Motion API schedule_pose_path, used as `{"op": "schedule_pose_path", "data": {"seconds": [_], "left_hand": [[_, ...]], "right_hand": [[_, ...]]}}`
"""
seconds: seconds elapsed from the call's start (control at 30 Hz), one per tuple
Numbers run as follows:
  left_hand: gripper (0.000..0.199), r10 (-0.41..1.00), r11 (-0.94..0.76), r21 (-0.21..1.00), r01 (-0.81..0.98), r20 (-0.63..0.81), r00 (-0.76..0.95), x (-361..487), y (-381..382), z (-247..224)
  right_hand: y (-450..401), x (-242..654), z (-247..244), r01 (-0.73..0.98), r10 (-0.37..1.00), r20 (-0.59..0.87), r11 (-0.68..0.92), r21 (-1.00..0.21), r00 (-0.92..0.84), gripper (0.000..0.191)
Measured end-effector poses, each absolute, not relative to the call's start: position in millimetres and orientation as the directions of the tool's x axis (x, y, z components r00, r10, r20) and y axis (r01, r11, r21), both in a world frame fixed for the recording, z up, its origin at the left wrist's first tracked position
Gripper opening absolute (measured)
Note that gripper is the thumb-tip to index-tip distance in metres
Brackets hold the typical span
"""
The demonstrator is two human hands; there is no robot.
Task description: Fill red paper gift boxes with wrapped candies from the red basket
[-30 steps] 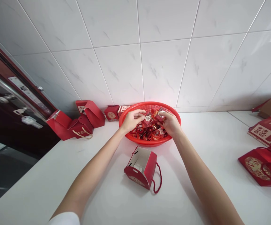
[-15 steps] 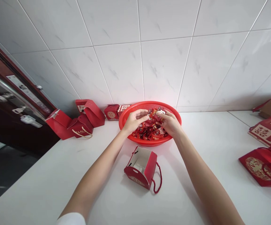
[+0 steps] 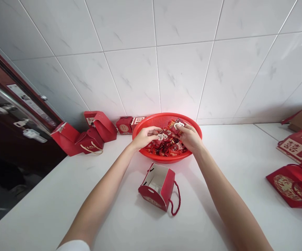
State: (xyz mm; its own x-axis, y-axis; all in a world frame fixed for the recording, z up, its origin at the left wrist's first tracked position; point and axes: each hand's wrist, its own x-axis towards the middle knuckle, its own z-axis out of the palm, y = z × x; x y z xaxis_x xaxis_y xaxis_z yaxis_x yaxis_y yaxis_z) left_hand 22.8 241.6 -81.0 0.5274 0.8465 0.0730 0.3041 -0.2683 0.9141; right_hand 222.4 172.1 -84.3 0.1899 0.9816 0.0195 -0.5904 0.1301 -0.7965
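A red plastic basket [image 3: 168,160] holds a heap of small wrapped candies [image 3: 163,149]. Over its left side my left hand [image 3: 146,136] is closed on a red candy packet [image 3: 162,136] with a pale label. My right hand [image 3: 190,136], over the right side, pinches candy packets [image 3: 178,124], dark red with a white label on top. In front of the basket an open red gift box [image 3: 157,188] lies on the white counter [image 3: 119,223]. Its pale inside faces up and a red rope handle [image 3: 177,202] rests at its right.
Several red gift boxes [image 3: 92,139] stand at the back left, with smaller ones [image 3: 124,125] beside the basket. More red boxes [image 3: 295,146] and a red bag [image 3: 294,186] are at the right. A door with keys [image 3: 30,130] borders the counter's left; the tiled wall [image 3: 182,76] is behind.
My left hand has shifted slightly left and down, and a pale-labelled packet now shows at its fingertips. My right hand has barely moved. A dark shape has appeared beyond the counter at lower left.
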Motion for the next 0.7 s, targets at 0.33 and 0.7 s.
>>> {"op": "schedule_pose_path", "data": {"seconds": [0.33, 0.7], "left_hand": [[0.038, 0.791, -0.499, 0.555, 0.666, -0.023, 0.612, 9, 266, -69], [0.037, 0.753, -0.553, 0.446, 0.704, -0.093, 0.651, 77, 320, -75]], "right_hand": [[179, 228, -91, -0.602, 0.877, -0.026, 0.308, -0.736, 0.48, 0.02], [179, 227, -91, -0.58, 0.787, -0.051, 0.408, -0.705, 0.615, 0.023]]}}
